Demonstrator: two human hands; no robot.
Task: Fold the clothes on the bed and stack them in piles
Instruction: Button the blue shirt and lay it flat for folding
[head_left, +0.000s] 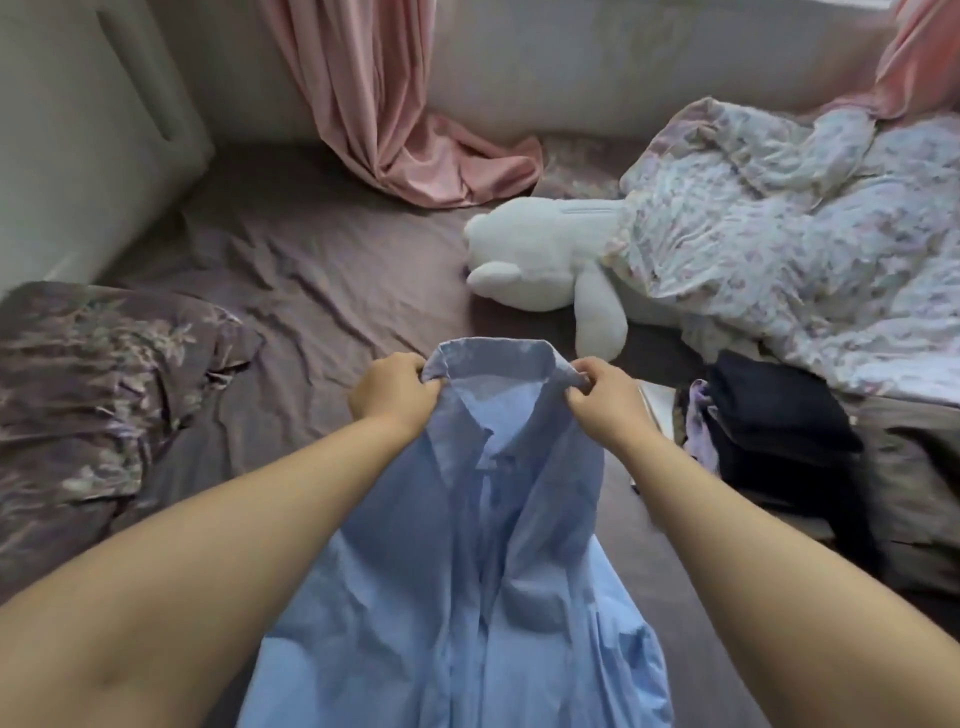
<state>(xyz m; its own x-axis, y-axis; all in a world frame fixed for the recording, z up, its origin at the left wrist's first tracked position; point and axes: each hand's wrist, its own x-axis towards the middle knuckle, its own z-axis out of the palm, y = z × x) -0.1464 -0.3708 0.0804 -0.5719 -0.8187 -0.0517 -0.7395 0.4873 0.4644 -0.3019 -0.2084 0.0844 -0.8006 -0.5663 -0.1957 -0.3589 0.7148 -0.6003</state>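
A light blue collared shirt (467, 561) hangs in front of me, its buttoned front facing up and its body trailing down toward the bottom edge of the view. My left hand (392, 396) grips the left end of the collar. My right hand (605, 400) pinches the right end of the collar. Both hands hold the shirt above the mauve bed sheet (322, 270). A pile of dark clothes (779, 415) with a lilac piece beside it lies on the bed to the right of my right hand.
A white plush toy (550, 260) lies beyond the shirt. A floral duvet (810, 234) is bunched at the right. A mauve floral pillow (104, 384) sits at the left. Pink curtains (395, 114) drape onto the bed at the back by the wall.
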